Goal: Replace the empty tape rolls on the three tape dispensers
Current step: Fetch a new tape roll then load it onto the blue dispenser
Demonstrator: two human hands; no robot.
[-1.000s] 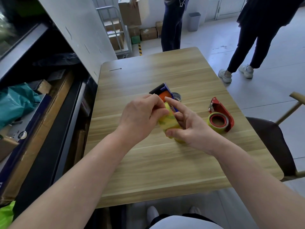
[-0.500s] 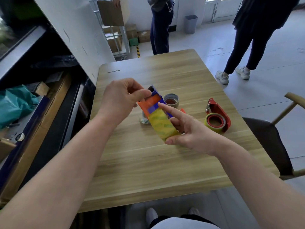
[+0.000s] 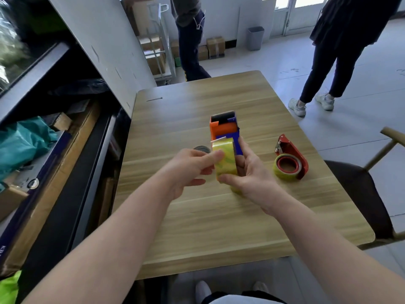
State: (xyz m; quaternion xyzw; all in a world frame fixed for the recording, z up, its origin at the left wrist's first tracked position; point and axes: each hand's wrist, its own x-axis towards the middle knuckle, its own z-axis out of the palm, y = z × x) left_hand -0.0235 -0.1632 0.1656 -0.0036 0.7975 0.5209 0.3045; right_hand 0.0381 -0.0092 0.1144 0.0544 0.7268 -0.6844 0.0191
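Observation:
An orange and blue tape dispenser [image 3: 225,130] with a yellowish tape roll [image 3: 225,159] on it is held upright over the wooden table [image 3: 219,216]. My right hand [image 3: 252,174] grips it from the right and below. My left hand [image 3: 192,167] pinches the left face of the roll with thumb and fingers. A red dispenser [image 3: 291,154] loaded with a yellowish roll [image 3: 285,170] lies on the table to the right. An empty grey roll core [image 3: 200,148] lies behind my left hand, partly hidden.
Shelving with boxes and a teal bag [image 3: 19,143] runs along the left. A dark chair [image 3: 359,194] stands at the table's right edge. Two people [image 3: 335,51] stand beyond the table's far end, near cardboard boxes [image 3: 215,47] and a bin [image 3: 255,38].
My left hand came down from the dispenser's top onto the side of the tape roll. The dispenser has been turned more upright in my right hand.

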